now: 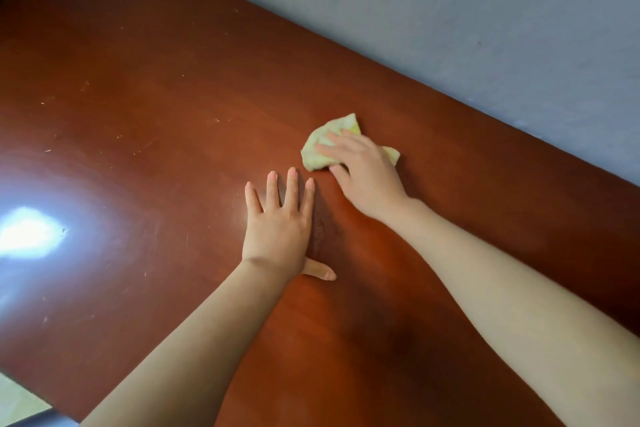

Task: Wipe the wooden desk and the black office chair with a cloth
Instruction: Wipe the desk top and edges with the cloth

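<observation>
Worktop (145,87): reddish-brown wood, smooth and glossy, throwing a bright glare patch at the left (fine pale scratches and specks show across the sheen). Cloth (320,149): soft, pale yellow, nappy fabric, matt, crumpled. Wall (450,10): grey, matt, faintly textured paint.

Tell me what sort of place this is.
Probably a home or office room: a wooden desk stands against a plain grey wall. The right hand presses a yellow cloth on it; the left hand lies flat.

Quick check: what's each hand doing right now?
Left hand: open, flat on the desk, holding nothing.
Right hand: pressing the yellow cloth on the desk, fingers over it.
</observation>
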Demonstrator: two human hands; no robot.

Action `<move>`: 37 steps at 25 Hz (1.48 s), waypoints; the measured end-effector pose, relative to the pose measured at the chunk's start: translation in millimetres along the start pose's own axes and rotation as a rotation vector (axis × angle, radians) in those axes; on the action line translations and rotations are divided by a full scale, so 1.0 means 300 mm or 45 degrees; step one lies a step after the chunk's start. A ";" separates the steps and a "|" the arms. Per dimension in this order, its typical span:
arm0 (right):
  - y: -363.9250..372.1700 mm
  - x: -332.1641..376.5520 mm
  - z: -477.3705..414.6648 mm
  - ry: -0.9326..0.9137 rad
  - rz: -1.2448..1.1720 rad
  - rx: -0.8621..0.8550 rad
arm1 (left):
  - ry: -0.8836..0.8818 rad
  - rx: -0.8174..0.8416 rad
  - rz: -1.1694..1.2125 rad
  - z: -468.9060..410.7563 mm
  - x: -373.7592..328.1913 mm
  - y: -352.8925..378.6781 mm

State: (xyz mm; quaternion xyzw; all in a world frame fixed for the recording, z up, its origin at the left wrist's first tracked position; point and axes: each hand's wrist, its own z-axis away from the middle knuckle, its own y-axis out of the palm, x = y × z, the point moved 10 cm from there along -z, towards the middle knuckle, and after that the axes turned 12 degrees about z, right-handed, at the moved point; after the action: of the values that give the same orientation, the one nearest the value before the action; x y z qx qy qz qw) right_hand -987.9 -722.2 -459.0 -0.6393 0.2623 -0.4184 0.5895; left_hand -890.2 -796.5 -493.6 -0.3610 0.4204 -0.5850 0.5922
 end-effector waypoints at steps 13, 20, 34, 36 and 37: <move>-0.035 -0.078 0.302 -0.486 0.297 0.059 | -0.024 0.063 -0.029 -0.008 -0.004 -0.008; -0.112 -0.457 -0.062 0.228 0.137 -0.029 | -0.013 0.055 -0.047 -0.004 -0.003 -0.001; -0.028 -0.129 0.081 0.090 -0.044 -0.090 | -0.074 0.147 -0.109 -0.016 -0.012 -0.004; -0.013 -0.068 0.201 0.018 -0.054 -0.037 | -0.083 0.169 -0.101 -0.016 -0.014 -0.007; -0.008 -0.048 0.256 -0.013 -0.057 -0.012 | -0.088 0.180 -0.090 -0.015 -0.013 -0.005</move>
State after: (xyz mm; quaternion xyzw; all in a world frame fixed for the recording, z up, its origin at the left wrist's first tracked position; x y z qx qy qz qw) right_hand -930.9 -668.9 -456.3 -0.6499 0.2468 -0.4269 0.5784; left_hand -894.9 -792.6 -493.6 -0.3528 0.3443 -0.6210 0.6094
